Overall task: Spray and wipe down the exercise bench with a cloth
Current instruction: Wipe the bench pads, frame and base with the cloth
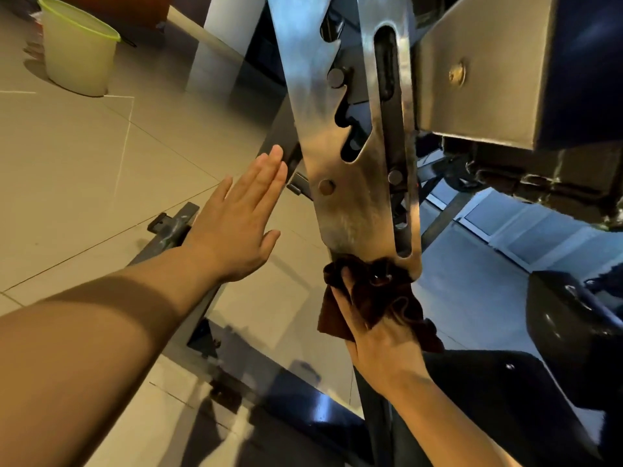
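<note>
Wiping low on the bench frame right now: the right hand (377, 335) has a dark brown cloth (374, 298) bunched in its curled fingers and pressed against the bottom end of the notched steel adjustment plate (340, 156), just where the plate meets the dark upright post (374, 416) beneath it. The cloth looks soft and limp, folding over the hand and hanging loose at its lower edge, so it should mould easily round the plate's rim and into the slot (391, 136) running up its right side. A gathered fistful, as held here, seems the sensible grip; a loose corner could snag in the saw-tooth notches.

The plate itself reads as stiff, smooth and hard-edged, probably slick if sprayed, though whether it is wet I cannot tell from the glare. The left hand (236, 224) is flat, fingers straight and together, hovering beside the plate's left edge and holding nothing; it may be touching the dark bar behind its fingertips, but that is unclear.

Further out, the bench's boxed metal bracket (485, 69) sits at upper right, a dark floor rail (172, 227) of the frame runs under the left wrist, and a pale bucket with a green rim (77, 52) stands on the tiled floor (67, 163) at far left.
</note>
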`<state>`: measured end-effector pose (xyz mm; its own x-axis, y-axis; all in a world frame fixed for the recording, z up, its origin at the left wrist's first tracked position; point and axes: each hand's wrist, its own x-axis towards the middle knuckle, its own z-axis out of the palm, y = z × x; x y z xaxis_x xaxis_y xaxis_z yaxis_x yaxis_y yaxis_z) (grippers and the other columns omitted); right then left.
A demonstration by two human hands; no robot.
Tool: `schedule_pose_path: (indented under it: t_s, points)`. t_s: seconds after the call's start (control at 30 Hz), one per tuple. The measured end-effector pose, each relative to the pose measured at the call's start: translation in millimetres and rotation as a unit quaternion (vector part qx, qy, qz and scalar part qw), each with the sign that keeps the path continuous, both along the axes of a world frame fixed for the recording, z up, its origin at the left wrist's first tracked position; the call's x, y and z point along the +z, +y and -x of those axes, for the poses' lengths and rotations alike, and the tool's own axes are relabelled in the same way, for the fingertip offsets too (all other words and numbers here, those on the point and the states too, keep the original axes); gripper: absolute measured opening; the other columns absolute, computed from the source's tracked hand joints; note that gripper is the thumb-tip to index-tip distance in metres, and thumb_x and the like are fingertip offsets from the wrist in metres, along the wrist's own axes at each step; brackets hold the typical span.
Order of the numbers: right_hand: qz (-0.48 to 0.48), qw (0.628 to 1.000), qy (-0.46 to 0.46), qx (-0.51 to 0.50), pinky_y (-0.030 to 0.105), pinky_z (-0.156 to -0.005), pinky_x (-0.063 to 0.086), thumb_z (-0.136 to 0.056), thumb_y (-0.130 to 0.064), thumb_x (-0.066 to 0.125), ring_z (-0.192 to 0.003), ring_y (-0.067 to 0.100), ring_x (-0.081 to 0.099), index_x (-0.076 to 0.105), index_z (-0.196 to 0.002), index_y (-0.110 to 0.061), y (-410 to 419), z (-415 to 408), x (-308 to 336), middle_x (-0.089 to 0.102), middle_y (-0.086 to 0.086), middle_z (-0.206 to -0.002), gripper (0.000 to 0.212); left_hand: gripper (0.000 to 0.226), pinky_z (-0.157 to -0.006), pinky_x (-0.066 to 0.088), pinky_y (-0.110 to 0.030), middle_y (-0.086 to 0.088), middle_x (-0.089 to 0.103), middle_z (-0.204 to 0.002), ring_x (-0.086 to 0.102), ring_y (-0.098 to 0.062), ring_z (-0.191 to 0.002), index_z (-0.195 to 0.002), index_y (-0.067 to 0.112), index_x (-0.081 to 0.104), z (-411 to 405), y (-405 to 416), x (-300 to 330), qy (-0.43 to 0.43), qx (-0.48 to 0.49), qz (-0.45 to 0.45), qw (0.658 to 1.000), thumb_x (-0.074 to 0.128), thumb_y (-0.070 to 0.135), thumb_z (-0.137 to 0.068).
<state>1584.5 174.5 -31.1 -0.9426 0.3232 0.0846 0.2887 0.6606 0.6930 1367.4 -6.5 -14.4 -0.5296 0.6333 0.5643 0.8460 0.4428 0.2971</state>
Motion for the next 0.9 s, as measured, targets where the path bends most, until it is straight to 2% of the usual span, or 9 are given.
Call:
schedule_pose_path:
  t_s: [0.1,0.2,0.3,0.37,0.53,0.67,0.73,0.77,0.9]
  points:
    - [-0.001,0.993,-0.114,-0.002,0.036,-0.061,0.057,-0.064,-0.035,0.086,-0.076,0.033,0.066,0.048,-0.142,-0.016,-1,1,-4,0.066,0.019,-0.114,0.088,0.079,-0.12,0.019,-0.048,-0.003,-0.026,-0.157,-0.013,-0.021,-0.149,-0.149,0.017,-0.02,5,3,-6,0.028,-0.003,-0.015,0.999,0.025,0.051,-0.092]
    - [0.029,0.974,-0.218,0.05,0.033,-0.1,0.045,-0.101,-0.018,0.05,-0.119,0.03,0.056,0.03,-0.148,-0.005,-8,-2,-4,0.052,0.019,-0.134,0.053,0.08,-0.12,0.018,-0.044,-0.006,-0.022,-0.158,-0.01,-0.023,-0.149,-0.149,0.014,-0.016,7,7,-11,0.044,0.005,-0.018,0.999,0.018,0.053,-0.089]
    - [0.199,0.979,0.032,0.029,0.022,-0.107,0.037,-0.105,-0.024,0.036,-0.127,0.008,0.048,0.016,-0.155,-0.017,-23,14,29,0.046,0.004,-0.142,0.055,0.08,-0.121,0.015,-0.04,-0.006,-0.022,-0.157,-0.012,-0.022,-0.149,-0.149,0.012,-0.016,6,11,-14,0.057,0.011,-0.036,0.998,0.019,0.053,-0.089]
    - [0.206,0.935,0.222,0.184,0.029,-0.112,0.031,-0.102,-0.025,0.037,-0.132,0.01,0.04,0.025,-0.153,-0.018,-28,27,53,0.037,0.0,-0.15,0.053,0.081,-0.121,0.01,-0.038,-0.006,-0.022,-0.156,-0.013,-0.021,-0.148,-0.149,0.009,-0.014,5,13,-14,0.057,0.007,-0.047,0.997,0.02,0.052,-0.089]
    - [-0.041,0.926,0.183,0.328,0.043,-0.109,0.028,-0.094,-0.027,0.053,-0.128,0.036,0.046,0.035,-0.151,-0.022,-20,78,86,0.023,0.008,-0.16,0.06,0.073,-0.121,0.008,-0.039,-0.012,-0.011,-0.16,-0.008,-0.024,-0.149,-0.151,0.003,-0.003,5,13,-11,0.036,-0.033,-0.076,0.996,0.028,0.034,-0.093]
    - [-0.08,0.931,0.15,0.324,0.041,-0.111,0.026,-0.094,-0.04,0.042,-0.133,0.035,0.031,0.035,-0.15,-0.021,-5,66,56,0.018,0.005,-0.16,0.06,0.076,-0.121,0.005,-0.033,-0.009,-0.011,-0.162,-0.013,-0.016,-0.147,-0.153,0.008,-0.003,9,4,-8,0.029,-0.031,-0.063,0.997,0.032,0.031,-0.09]
    - [-0.046,0.957,0.105,0.265,0.03,-0.103,0.035,-0.091,-0.04,0.033,-0.126,0.031,0.037,0.034,-0.15,-0.017,8,39,22,0.031,0.007,-0.155,0.063,0.079,-0.121,0.006,-0.034,-0.007,-0.011,-0.162,-0.011,-0.015,-0.147,-0.154,0.01,-0.002,5,0,-5,0.022,-0.028,-0.062,0.997,0.031,0.029,-0.085]
    - [-0.02,0.973,0.078,0.216,0.036,-0.079,0.053,-0.09,-0.04,0.032,-0.116,0.029,0.046,0.032,-0.151,-0.018,18,23,3,0.035,0.01,-0.154,0.064,0.079,-0.122,0.008,-0.036,-0.006,-0.011,-0.162,-0.01,-0.016,-0.148,-0.154,0.011,-0.002,2,0,-4,0.014,-0.023,-0.067,0.997,0.031,0.029,-0.084]
    - [0.026,0.995,-0.097,0.025,0.029,-0.061,0.054,-0.097,-0.05,0.027,-0.073,0.025,0.062,0.008,-0.156,-0.029,46,-27,-42,-0.017,0.035,-0.151,0.065,0.074,-0.122,0.011,-0.039,-0.006,-0.011,-0.162,-0.005,-0.02,-0.15,-0.154,0.01,-0.001,-11,8,-9,-0.005,0.018,-0.088,0.996,0.041,0.026,-0.096]
